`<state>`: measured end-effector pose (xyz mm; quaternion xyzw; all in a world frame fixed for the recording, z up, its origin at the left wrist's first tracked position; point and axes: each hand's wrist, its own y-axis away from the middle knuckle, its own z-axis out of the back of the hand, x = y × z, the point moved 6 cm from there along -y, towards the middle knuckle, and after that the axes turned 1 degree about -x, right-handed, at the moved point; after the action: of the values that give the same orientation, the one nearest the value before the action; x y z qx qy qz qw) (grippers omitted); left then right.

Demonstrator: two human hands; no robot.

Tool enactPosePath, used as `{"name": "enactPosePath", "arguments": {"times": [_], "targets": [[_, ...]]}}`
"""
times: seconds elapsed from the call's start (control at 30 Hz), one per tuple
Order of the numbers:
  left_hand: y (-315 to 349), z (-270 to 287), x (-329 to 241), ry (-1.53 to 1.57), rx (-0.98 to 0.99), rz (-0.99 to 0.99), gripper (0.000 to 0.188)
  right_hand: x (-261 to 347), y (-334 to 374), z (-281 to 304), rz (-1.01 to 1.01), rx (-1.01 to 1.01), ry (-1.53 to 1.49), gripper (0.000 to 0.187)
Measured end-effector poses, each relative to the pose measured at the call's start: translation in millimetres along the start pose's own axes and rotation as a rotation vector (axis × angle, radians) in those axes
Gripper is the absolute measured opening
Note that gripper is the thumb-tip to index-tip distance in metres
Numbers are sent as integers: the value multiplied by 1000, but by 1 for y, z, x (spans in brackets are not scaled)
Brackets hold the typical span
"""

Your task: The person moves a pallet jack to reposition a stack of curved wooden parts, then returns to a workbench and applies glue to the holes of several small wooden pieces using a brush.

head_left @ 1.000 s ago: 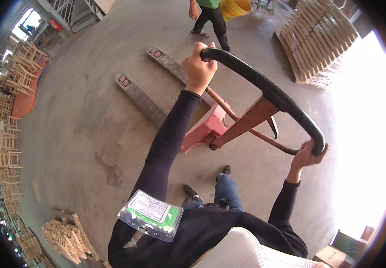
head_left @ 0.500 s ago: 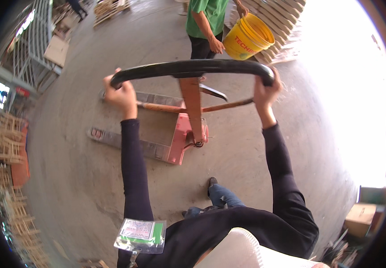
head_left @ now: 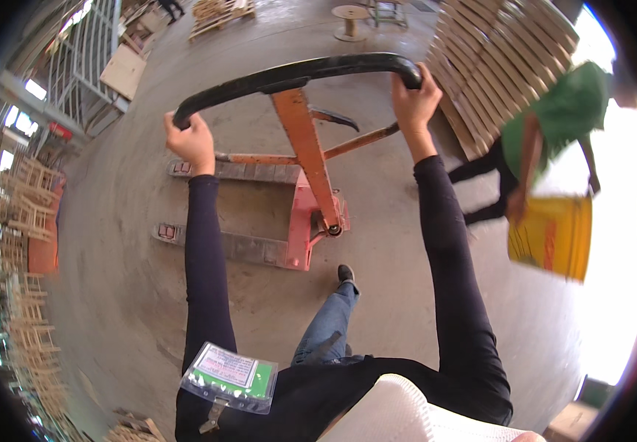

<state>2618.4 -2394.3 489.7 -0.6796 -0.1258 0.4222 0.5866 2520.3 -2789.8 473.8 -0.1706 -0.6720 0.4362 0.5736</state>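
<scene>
A pallet jack with an orange handle shaft (head_left: 306, 151) and red base (head_left: 302, 221) stands in front of me, its two worn grey forks (head_left: 245, 247) pointing left along the floor. My left hand (head_left: 192, 142) is wrapped round the left end of its curved black handlebar (head_left: 289, 75). Round the right end closes my right hand (head_left: 416, 102). Both arms reach forward, sleeves dark. A black lever (head_left: 337, 118) sticks out beside the shaft, below the bar. No load shows on the forks.
At the right a person in a green shirt (head_left: 554, 121) carries a yellow bucket (head_left: 552, 237). Stacked wooden slats (head_left: 491, 62) stand behind. A wooden spool (head_left: 350, 23) and a pallet (head_left: 219, 15) lie far off. Wooden frames (head_left: 35, 221) line the left side; bright light floods the right.
The person with the yellow bucket has walked from far centre to the right. The handlebar and my hands sit higher and slightly left, and the bar tilts more. My leg has stepped.
</scene>
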Motion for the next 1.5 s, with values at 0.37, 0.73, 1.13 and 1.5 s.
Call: {"name": "enactPosePath", "arguments": {"times": [0.37,0.73,1.13,1.5], "targets": [[13,10,4,-44,-66,161,17,-40,-10,-48,-31,109,69,24],[54,3,61,-228,-176,77,18,-108,24,-210,131,66,-193,22],[168,-61,58,-361,-349,-1,18,-221,76,-420,-27,235,-445,24],[281,-150,75,-704,-642,-167,14,-292,133,-555,104,283,-823,23]]}}
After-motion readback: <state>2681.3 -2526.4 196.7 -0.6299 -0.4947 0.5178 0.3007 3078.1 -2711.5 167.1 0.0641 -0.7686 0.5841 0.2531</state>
